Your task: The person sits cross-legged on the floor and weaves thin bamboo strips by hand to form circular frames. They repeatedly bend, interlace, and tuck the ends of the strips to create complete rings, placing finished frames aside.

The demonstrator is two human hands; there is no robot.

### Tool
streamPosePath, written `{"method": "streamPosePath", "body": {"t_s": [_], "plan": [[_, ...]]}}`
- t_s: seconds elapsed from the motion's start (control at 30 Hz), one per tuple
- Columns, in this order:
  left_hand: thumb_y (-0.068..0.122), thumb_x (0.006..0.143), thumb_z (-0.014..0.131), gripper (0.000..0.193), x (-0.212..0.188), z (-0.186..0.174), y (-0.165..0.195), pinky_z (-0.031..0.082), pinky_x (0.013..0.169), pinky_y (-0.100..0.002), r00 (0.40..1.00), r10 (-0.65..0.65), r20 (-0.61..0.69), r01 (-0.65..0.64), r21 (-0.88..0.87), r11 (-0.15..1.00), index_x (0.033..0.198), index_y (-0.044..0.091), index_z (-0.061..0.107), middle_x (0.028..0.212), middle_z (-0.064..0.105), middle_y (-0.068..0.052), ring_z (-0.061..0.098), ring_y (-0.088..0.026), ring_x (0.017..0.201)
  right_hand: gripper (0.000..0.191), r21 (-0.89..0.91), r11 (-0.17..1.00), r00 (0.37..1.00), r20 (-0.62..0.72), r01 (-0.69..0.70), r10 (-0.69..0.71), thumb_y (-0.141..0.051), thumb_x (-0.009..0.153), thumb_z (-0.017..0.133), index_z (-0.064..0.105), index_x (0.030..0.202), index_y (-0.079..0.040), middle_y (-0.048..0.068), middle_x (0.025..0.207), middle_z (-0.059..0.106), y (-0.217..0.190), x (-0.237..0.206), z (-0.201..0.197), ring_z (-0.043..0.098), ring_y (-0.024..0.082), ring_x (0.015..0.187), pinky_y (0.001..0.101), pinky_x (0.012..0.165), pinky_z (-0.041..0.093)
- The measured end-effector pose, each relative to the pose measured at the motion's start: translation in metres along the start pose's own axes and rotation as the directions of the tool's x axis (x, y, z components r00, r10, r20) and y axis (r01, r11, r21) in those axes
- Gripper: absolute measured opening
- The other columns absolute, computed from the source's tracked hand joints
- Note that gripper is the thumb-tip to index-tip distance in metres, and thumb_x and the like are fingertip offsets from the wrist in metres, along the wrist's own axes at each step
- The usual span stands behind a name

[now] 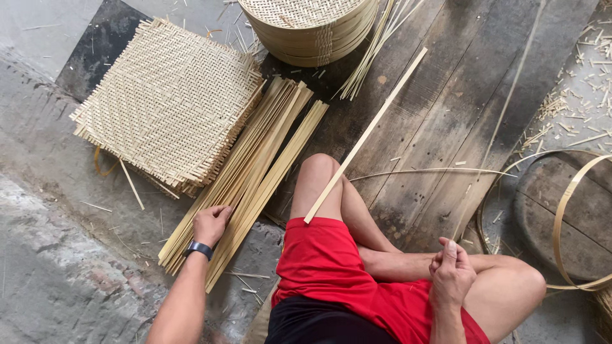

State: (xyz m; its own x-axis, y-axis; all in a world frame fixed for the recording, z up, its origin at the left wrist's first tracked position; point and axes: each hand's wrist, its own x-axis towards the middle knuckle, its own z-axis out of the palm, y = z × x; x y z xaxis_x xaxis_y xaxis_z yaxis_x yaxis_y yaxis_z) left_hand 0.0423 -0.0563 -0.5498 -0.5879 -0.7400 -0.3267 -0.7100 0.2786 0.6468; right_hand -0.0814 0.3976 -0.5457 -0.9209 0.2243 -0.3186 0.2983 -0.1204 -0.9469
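My left hand (211, 224), with a dark band on its wrist, rests with curled fingers on a bundle of long flat bamboo strips (255, 167) lying on the ground at my left. My right hand (451, 271) hovers over my right knee, fingers closed around a very thin bamboo sliver (494, 137) that runs up and away over the planks. One wide flat bamboo slat (366, 135) leans across my left knee. I sit cross-legged in red shorts.
A stack of square woven bamboo mats (167, 102) lies at the upper left. Round woven trays (310, 28) are stacked at the top. Dark wooden planks (446, 95) cover the floor ahead. A bent bamboo hoop (561, 223) and a round wooden block sit at the right.
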Motion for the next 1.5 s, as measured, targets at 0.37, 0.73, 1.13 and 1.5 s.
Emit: {"method": "streamPosePath", "body": {"t_s": [0.37, 0.73, 1.13, 1.5], "plan": [[0.019, 0.096, 0.069, 0.021, -0.047, 0.018, 0.01, 0.048, 0.055, -0.024, 0.857, 0.094, 0.507, 0.315, -0.659, 0.683, 0.106, 0.001, 0.069, 0.084, 0.074, -0.006, 0.062, -0.01, 0.063, 0.016, 0.033, 0.993, 0.99, 0.078, 0.114, -0.117, -0.023, 0.108, 0.059, 0.057, 0.109, -0.007, -0.001, 0.067, 0.049, 0.01, -0.016, 0.031, 0.045, 0.006, 0.051, 0.0224, 0.044, 0.038], [0.017, 0.097, 0.061, 0.03, -0.091, 0.112, 0.124, 0.05, 0.052, -0.024, 0.846, 0.292, 0.446, 0.286, -0.842, 0.457, 0.124, 0.004, 0.067, 0.08, 0.067, -0.004, 0.063, -0.01, 0.063, 0.019, -0.01, 0.982, 0.976, 0.108, 0.19, -0.188, -0.023, 0.106, 0.056, 0.058, 0.1, -0.005, -0.001, 0.063, 0.052, -0.006, -0.045, 0.05, 0.047, 0.006, 0.049, 0.0224, 0.043, 0.04], [0.013, 0.103, 0.055, 0.026, -0.117, 0.163, 0.186, 0.043, 0.05, -0.02, 0.68, 0.339, 0.65, 0.46, -0.738, 0.494, 0.124, 0.003, 0.065, 0.083, 0.071, -0.006, 0.056, -0.006, 0.06, 0.03, -0.045, 0.976, 0.975, 0.075, 0.211, -0.207, -0.027, 0.107, 0.054, 0.068, 0.114, -0.002, -0.006, 0.069, 0.051, -0.018, -0.045, 0.04, 0.043, 0.002, 0.055, 0.0207, 0.047, 0.034], [0.011, 0.093, 0.067, 0.024, -0.089, 0.058, 0.138, 0.064, 0.073, -0.035, 0.397, 0.448, 0.801, 0.279, -0.571, 0.772, 0.111, -0.004, 0.067, 0.098, 0.074, -0.012, 0.073, -0.019, 0.08, 0.029, 0.153, 0.984, 0.983, 0.141, 0.092, -0.114, -0.027, 0.109, 0.047, 0.062, 0.114, -0.002, 0.001, 0.062, 0.054, -0.015, -0.037, 0.017, 0.05, 0.009, 0.049, 0.024, 0.046, 0.043]]}}
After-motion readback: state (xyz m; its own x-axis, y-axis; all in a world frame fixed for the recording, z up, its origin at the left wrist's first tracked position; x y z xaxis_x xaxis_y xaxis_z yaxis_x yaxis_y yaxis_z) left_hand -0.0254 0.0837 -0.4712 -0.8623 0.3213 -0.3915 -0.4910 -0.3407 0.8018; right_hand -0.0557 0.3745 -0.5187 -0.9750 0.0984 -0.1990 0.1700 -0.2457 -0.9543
